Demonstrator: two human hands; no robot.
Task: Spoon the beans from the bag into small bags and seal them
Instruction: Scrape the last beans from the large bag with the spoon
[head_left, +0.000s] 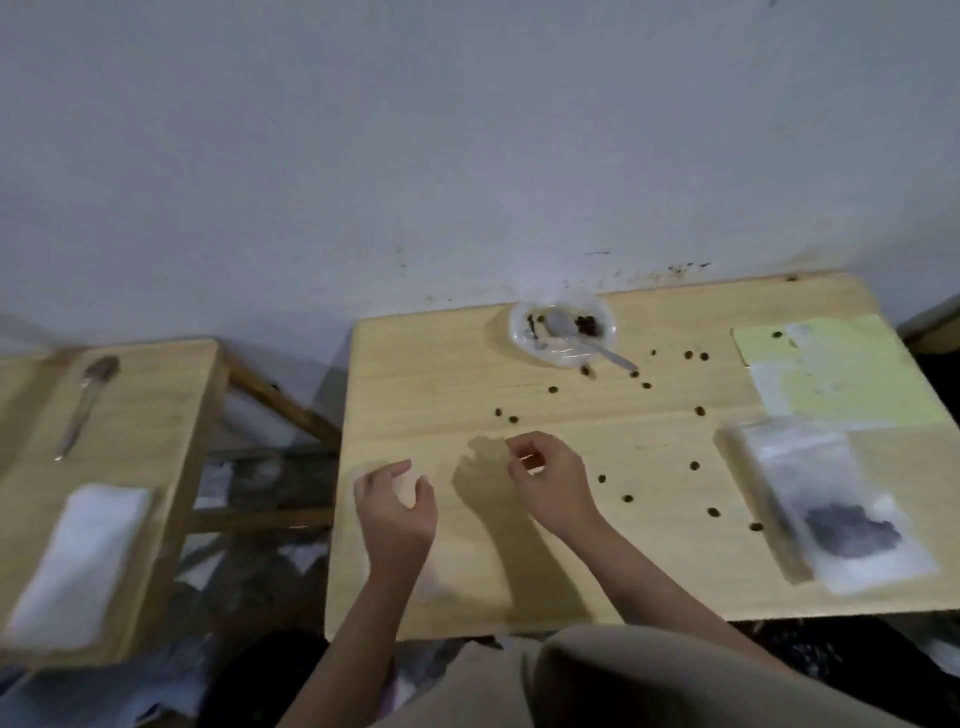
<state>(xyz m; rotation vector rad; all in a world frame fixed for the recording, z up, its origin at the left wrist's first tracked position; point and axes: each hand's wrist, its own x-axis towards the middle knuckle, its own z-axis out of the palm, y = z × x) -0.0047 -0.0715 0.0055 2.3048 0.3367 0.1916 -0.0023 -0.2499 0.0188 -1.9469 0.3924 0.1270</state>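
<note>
Against a grey wall I see my wooden table (441, 364), beans (696, 465) scattered across it. No readable writing anywhere. My right hand (550, 483) curls loosely, pinch uncertain; my left hand (397, 512) hovers relaxed near the front-left edge. One bean-filled small bag (841, 509) lies by the right edge, a spoon (576, 335) in the bowl (522, 332).

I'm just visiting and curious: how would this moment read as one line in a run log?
left hand: on small clear bag | right hand: fingers curled, contents unclear | beans: scattered on table | spoon: in dish

spoon (582, 338) in dish (524, 340), beans (627, 498) on table (415, 374)
</note>
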